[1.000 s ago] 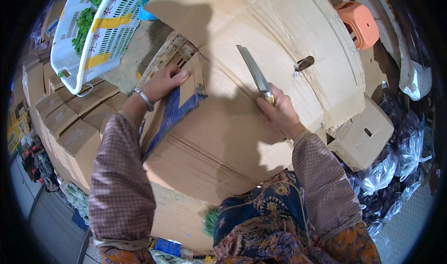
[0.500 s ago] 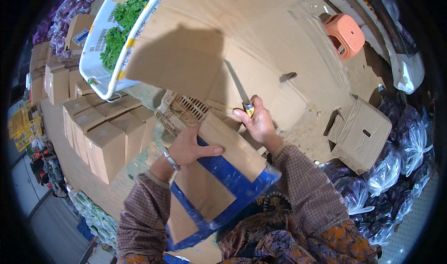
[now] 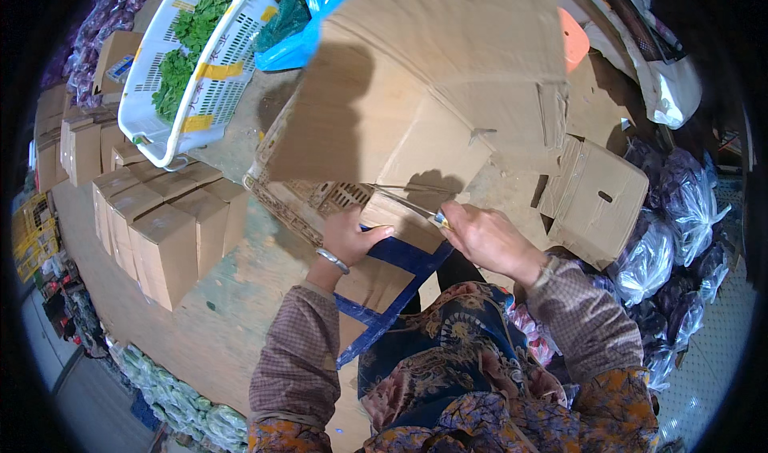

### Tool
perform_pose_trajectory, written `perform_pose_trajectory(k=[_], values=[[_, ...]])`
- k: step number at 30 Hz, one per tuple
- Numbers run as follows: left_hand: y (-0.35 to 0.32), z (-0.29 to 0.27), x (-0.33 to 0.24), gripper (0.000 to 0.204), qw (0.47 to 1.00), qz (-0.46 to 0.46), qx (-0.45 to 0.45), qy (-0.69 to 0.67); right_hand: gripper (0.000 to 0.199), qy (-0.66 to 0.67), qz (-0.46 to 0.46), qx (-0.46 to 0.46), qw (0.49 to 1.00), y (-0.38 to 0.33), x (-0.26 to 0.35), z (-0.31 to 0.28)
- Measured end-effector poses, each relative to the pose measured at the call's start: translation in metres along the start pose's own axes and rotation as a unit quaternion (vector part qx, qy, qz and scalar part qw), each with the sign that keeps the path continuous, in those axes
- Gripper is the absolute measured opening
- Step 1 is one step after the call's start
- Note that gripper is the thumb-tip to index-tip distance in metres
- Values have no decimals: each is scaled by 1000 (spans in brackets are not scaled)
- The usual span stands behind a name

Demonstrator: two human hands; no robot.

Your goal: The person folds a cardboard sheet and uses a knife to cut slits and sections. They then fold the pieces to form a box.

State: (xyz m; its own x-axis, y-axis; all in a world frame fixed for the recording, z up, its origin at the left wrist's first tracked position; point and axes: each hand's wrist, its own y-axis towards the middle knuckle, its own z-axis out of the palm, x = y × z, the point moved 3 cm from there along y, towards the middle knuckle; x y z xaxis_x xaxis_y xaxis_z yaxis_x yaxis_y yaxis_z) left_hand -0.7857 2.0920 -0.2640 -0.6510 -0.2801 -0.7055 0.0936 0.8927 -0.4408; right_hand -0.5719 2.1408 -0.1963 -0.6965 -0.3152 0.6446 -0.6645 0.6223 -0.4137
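The right hand (image 3: 491, 241) is closed around the yellow handle of a narrow steel knife (image 3: 409, 205), whose blade lies near the fold between a broad brown cardboard sheet (image 3: 436, 105) and a blue-taped cardboard flap (image 3: 392, 280), before the person's lap. The left hand (image 3: 350, 239) grips the flap's edge, thumb on top, beside a dirty beige slatted plastic crate (image 3: 282, 203).

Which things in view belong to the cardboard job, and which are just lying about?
In use:
knife, in the right hand
blue-taped cardboard, held by the left hand

Apparently lying about:
white basket with greens
brown cartons
blue plastic
filled plastic bags
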Motion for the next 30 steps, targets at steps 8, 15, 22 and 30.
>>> perform_pose_trajectory(k=[8, 15, 22, 30], values=[[3, 93, -42, 41, 975, -65, 136, 165, 12, -118, 101, 41, 987, -59, -39, 18], [12, 201, -50, 29, 973, 64, 163, 147, 19, -29, 97, -79, 992, -122, -102, 59], [15, 248, -41, 27, 976, 57, 124, 167, 24, -71, 238, -12, 969, -99, -166, 129], [26, 238, -33, 17, 984, 35, 103, 142, 37, -98, 213, -11, 972, -132, -193, 160]])
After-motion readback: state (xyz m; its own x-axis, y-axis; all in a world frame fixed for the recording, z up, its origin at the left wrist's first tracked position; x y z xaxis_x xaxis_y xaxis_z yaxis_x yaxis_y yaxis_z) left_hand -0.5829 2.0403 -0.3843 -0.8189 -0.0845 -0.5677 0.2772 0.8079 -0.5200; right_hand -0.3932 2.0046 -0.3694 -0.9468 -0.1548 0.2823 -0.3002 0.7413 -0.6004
